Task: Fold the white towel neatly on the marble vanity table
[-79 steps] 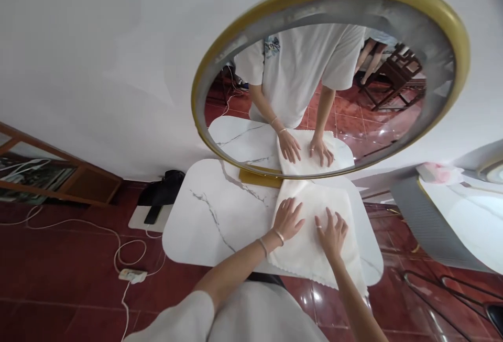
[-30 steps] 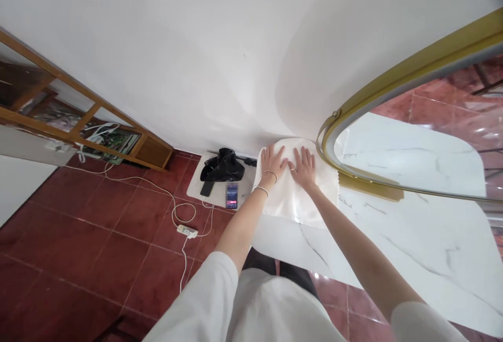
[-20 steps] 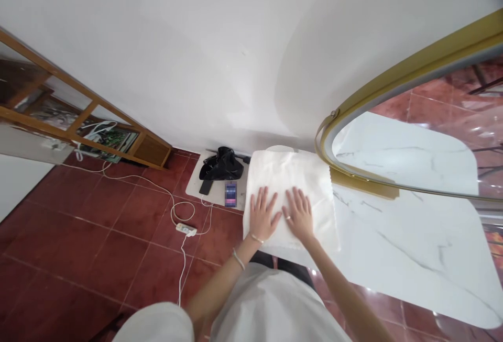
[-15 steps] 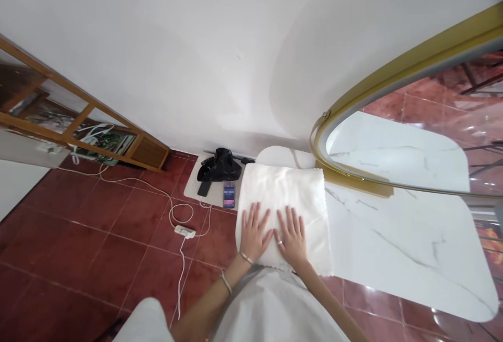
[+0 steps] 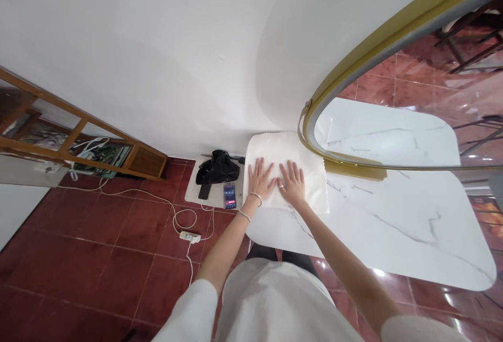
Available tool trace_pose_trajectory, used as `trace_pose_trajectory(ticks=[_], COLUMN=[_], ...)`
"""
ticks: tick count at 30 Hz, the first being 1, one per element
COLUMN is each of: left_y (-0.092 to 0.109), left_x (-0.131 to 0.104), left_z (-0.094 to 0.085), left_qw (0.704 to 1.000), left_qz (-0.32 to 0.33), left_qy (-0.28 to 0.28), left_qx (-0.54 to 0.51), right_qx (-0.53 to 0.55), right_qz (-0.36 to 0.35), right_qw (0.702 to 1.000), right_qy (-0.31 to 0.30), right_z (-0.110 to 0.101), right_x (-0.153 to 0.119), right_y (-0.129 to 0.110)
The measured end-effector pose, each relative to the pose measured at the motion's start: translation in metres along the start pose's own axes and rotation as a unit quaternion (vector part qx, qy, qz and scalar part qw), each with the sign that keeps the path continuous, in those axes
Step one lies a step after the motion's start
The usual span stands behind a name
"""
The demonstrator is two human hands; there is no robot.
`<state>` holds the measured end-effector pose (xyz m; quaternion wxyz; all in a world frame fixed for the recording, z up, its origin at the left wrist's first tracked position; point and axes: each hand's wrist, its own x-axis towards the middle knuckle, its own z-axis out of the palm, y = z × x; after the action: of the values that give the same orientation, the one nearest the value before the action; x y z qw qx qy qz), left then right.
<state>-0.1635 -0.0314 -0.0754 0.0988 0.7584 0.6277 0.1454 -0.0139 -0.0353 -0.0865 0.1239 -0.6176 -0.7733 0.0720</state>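
Note:
A white cloth with a scalloped edge lies flat on the left end of the white marbled table. Both of my hands press on it with palms down. My left hand is open, fingers spread on the cloth's left part. Beside it, my right hand also lies open, the thumbs nearly touching. The cloth's far edge reaches the wall, and its right corner runs up to the base of the mirror.
A gold-framed oval mirror stands at the table's back. To the left, a low stand holds a black bag and a phone. A power strip with cables lies on the red tiles. A wooden cabinet stands by the wall.
Both hands and the cloth have slid forward over the table toward the wall. The table's near edge, covered before, is now bare. The view has shifted slightly.

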Motion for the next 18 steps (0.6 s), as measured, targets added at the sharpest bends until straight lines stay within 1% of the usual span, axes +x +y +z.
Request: trace_pose_trajectory(ticks=[2,3,4,6,9,13,16,18], left_y=[-0.003,-0.003,-0.003,-0.003,-0.005,-0.002,0.009,0.022], left_x=[0.018,0.022,0.024,0.019,-0.005,-0.051,-0.083,-0.097], left_z=[0.0,0.0,0.0,-0.001,-0.005,-0.011,-0.012,-0.01], left_qw=[0.999,0.997,0.995,0.993,0.992,0.993,0.993,0.994], left_qz=[-0.051,-0.077,-0.098,-0.117,-0.119,-0.115,-0.115,-0.112], left_qy=[0.016,0.023,0.028,0.029,0.028,0.033,0.029,0.015], left_qx=[-0.002,-0.002,-0.003,-0.006,-0.007,0.001,0.006,0.002], right_qx=[0.004,0.005,0.006,0.007,0.008,0.007,0.01,0.009], right_qz=[0.021,0.028,0.032,0.028,-0.009,-0.065,-0.077,-0.071], right_qw=[1.0,1.0,0.999,1.0,1.0,0.998,0.997,0.997], right_qy=[0.002,0.002,0.003,0.003,-0.002,-0.011,-0.028,-0.036], right_z=[0.003,0.005,0.006,0.007,0.005,-0.003,-0.009,-0.013], right_x=[0.017,0.021,0.024,0.022,0.006,-0.027,-0.056,-0.074], right_y=[-0.005,-0.008,-0.012,-0.018,-0.023,-0.028,-0.028,-0.024])
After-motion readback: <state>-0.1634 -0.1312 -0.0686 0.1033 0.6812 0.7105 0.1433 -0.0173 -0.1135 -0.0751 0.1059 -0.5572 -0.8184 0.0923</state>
